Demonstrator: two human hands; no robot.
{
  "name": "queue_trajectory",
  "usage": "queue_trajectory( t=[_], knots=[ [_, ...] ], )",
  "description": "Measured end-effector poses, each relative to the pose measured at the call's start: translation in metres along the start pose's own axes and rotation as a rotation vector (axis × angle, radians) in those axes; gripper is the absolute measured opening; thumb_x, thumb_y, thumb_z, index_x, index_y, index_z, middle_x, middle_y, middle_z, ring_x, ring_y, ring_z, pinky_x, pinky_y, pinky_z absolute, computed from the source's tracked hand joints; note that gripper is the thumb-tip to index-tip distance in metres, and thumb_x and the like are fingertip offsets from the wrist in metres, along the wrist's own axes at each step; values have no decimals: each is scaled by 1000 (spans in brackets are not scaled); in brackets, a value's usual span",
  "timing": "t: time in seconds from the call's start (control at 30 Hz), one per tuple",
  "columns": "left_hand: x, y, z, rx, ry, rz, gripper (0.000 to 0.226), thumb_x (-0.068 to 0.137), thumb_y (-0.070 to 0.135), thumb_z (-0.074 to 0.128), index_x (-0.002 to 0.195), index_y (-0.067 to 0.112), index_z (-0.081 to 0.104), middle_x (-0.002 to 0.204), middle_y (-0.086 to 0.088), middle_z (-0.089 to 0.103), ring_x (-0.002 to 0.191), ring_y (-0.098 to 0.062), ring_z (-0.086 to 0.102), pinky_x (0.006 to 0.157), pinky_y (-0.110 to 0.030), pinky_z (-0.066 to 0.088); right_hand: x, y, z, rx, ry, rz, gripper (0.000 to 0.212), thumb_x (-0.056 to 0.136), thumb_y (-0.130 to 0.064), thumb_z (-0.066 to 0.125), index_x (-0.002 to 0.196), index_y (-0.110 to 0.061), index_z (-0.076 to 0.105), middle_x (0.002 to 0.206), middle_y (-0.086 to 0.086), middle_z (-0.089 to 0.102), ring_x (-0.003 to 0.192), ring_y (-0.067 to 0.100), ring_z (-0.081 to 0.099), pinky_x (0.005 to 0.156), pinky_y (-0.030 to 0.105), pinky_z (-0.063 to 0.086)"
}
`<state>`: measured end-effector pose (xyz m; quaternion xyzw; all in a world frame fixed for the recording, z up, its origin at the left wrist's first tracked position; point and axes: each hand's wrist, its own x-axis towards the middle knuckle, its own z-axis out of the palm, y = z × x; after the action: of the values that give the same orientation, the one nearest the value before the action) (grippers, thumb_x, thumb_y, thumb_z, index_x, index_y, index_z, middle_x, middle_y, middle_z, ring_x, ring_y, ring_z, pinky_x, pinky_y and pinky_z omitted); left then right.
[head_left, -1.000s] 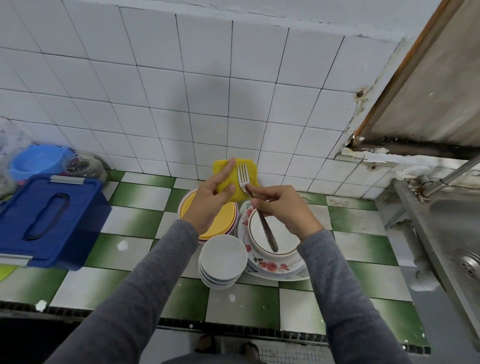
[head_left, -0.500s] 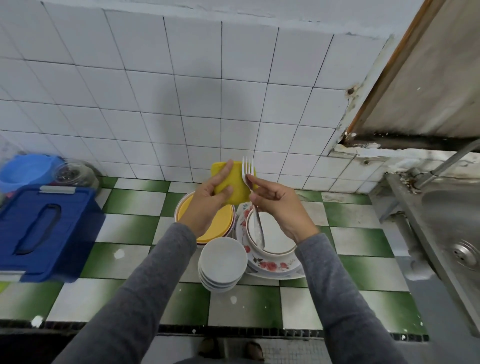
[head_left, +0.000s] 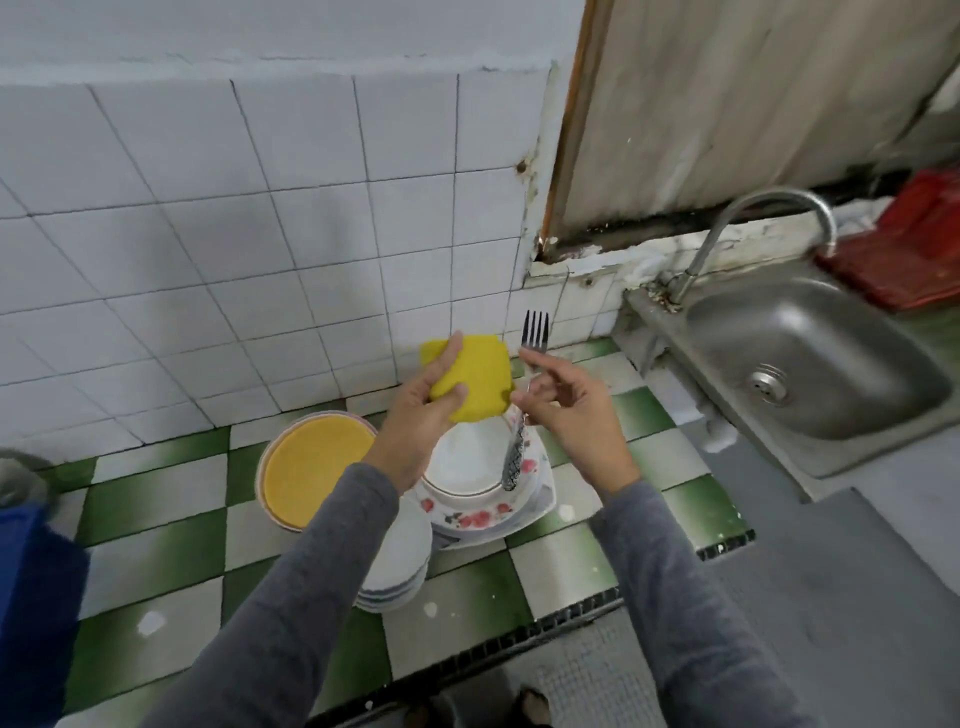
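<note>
My left hand (head_left: 423, 410) grips a yellow sponge (head_left: 478, 376), thumb on its near face. My right hand (head_left: 566, 400) pinches a metal fork (head_left: 535, 335) upright at mid-shaft, tines up and the patterned handle hanging down over the dishes. Sponge and fork are side by side, a small gap between them, both held above the counter. Below them sits a stack of white floral plates (head_left: 483, 509).
A yellow plate (head_left: 311, 462) and a stack of white bowls (head_left: 400, 566) sit on the green-and-white tiled counter (head_left: 171, 525). A steel sink (head_left: 810, 364) with a curved tap (head_left: 769, 208) lies right, a red crate (head_left: 914, 244) behind it. A blue bin (head_left: 36, 587) stands at left.
The view has swung right, bringing the sink and tap into sight. The fork has moved off the sponge's face to stand upright just right of it.
</note>
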<state>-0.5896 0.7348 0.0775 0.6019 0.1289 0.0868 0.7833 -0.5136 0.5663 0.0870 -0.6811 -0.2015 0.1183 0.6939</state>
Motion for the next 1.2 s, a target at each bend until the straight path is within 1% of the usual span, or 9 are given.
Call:
queue_trajectory(
  t=[0.2, 0.4, 0.53, 0.7, 0.8, 0.97, 1.03, 1.1, 1.2],
  knots=[
    [17, -12, 98, 54, -164, -30, 56, 97, 5, 59, 128, 52, 57, 153, 5, 40, 138, -20, 44, 116, -50, 35, -31, -18, -96, 18, 257, -51, 49, 81, 12, 73, 117, -21, 68, 77, 8, 50, 71, 17, 51, 72, 27, 59],
    [16, -28, 236, -6, -288, -64, 56, 99, -2, 51, 145, 29, 46, 152, 4, 39, 129, -14, 49, 113, -41, 40, -76, -38, -231, -48, 480, -87, 47, 81, 10, 74, 123, -13, 68, 80, 11, 54, 74, 20, 52, 73, 29, 58],
    [14, -48, 337, -64, -370, -95, 56, 99, -4, 50, 141, 32, 49, 151, 1, 43, 121, -11, 56, 103, -35, 49, -108, -48, -327, -158, 566, -111, 48, 81, 4, 78, 116, -28, 70, 79, 4, 58, 73, 15, 55, 83, 50, 58],
    [19, -56, 428, -96, -408, -118, 54, 99, -1, 52, 139, 35, 53, 156, 3, 36, 129, -18, 51, 93, -29, 52, -122, -57, -421, -225, 640, -125, 47, 82, -1, 78, 114, -34, 71, 75, -11, 61, 74, 16, 56, 82, 60, 55],
    [30, -53, 463, -99, -394, -109, 56, 98, -3, 51, 144, 28, 48, 156, 1, 34, 132, -21, 48, 93, -30, 51, -113, -61, -459, -249, 666, -157, 46, 83, -2, 77, 117, -32, 71, 74, -8, 61, 73, 18, 57, 81, 59, 56],
    [72, -51, 501, -88, -356, -92, 56, 99, -3, 51, 145, 28, 47, 152, 1, 39, 133, -22, 47, 90, -29, 51, -72, -66, -500, -274, 701, -212, 48, 86, 2, 74, 119, -32, 67, 74, 0, 57, 70, 17, 54, 75, 41, 55],
    [96, -49, 512, -93, -351, -85, 56, 99, -4, 50, 145, 29, 48, 150, 1, 42, 130, -22, 49, 101, -38, 47, -49, -67, -516, -291, 719, -221, 48, 86, 1, 74, 122, -30, 66, 73, -2, 56, 69, 14, 52, 75, 32, 53],
    [123, -44, 522, -98, -356, -73, 56, 99, -4, 49, 146, 26, 47, 147, 1, 45, 124, -19, 53, 107, -43, 44, -24, -69, -531, -321, 735, -236, 49, 86, -1, 74, 123, -32, 67, 74, -6, 57, 70, 11, 53, 80, 35, 55],
    [161, -30, 536, -111, -350, -30, 56, 99, -5, 48, 147, 25, 45, 148, 3, 44, 124, -17, 53, 92, -31, 50, 13, -78, -551, -352, 749, -256, 53, 86, -2, 75, 121, -41, 66, 78, -7, 60, 72, 10, 54, 81, 45, 60]
  ],
)
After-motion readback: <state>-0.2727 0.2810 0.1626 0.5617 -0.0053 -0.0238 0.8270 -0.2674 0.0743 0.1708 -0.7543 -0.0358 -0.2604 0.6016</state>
